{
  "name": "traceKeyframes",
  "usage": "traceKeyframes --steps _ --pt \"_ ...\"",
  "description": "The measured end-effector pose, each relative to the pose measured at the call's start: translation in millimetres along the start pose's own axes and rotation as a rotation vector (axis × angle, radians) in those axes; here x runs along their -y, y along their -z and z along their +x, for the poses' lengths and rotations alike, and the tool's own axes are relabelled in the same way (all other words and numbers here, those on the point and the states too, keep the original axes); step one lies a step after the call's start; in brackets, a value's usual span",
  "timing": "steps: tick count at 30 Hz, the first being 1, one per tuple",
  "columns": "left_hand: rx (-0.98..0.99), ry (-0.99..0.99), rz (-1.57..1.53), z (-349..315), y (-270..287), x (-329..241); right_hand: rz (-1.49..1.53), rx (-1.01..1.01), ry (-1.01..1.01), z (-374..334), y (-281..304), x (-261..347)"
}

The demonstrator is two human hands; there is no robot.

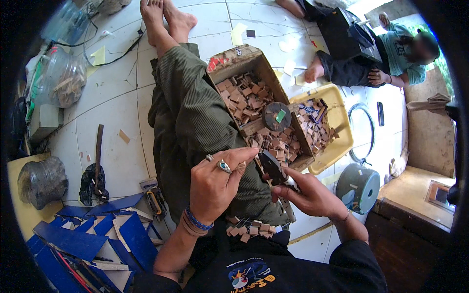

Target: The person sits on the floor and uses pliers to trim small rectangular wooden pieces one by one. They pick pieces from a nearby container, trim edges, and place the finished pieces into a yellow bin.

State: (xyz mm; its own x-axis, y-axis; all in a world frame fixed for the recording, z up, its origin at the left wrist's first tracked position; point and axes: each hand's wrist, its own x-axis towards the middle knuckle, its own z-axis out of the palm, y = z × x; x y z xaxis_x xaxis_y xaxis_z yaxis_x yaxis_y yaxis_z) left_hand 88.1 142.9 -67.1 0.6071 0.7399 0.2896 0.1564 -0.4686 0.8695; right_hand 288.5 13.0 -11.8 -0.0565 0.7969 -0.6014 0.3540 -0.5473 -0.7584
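My left hand (213,183), with rings and a blue bracelet, is closed in a pinch above my thigh. What its fingertips hold is too small to make out. Close beside them, my right hand (310,193) grips a black plier-like tool (274,168), its tip almost at the left fingertips. Just beyond, a wooden box (234,60) with compartments holds many small brown square pieces (244,95). A round dark disc (276,116) with a green scrap sits over its divider. More brown squares with thin metal pins (251,228) lie in my lap.
Right of the box stands a yellow tray (346,124) with more pieces. Farther right are a coiled cable (364,146) and a grey-green bucket (358,188). Blue boards (73,239) are heaped at lower left. Another person (398,53) sits at upper right beside a black box (349,36).
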Motion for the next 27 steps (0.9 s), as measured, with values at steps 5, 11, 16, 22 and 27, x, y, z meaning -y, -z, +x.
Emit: traceKeyframes --steps 5,11,16,22,27 --pt "0.04 -0.006 0.039 0.1 4.0 -0.4 0.177 0.032 -0.025 -2.4 -0.7 -0.3" --pt "-0.017 0.035 0.121 -2.4 -7.2 -9.3 0.374 0.1 -0.133 -3.4 -5.3 -1.4" --pt "-0.042 0.095 0.151 -6.8 -17.6 -9.6 0.512 0.108 -0.162 2.2 -14.4 -4.5" --pt "0.027 -0.106 0.271 37.3 -6.4 24.9 0.387 -0.014 -0.072 3.8 -11.3 -8.7" --pt "0.135 -0.123 0.405 79.7 -10.7 55.2 0.448 -0.052 -0.133 -3.7 -14.0 -16.8"
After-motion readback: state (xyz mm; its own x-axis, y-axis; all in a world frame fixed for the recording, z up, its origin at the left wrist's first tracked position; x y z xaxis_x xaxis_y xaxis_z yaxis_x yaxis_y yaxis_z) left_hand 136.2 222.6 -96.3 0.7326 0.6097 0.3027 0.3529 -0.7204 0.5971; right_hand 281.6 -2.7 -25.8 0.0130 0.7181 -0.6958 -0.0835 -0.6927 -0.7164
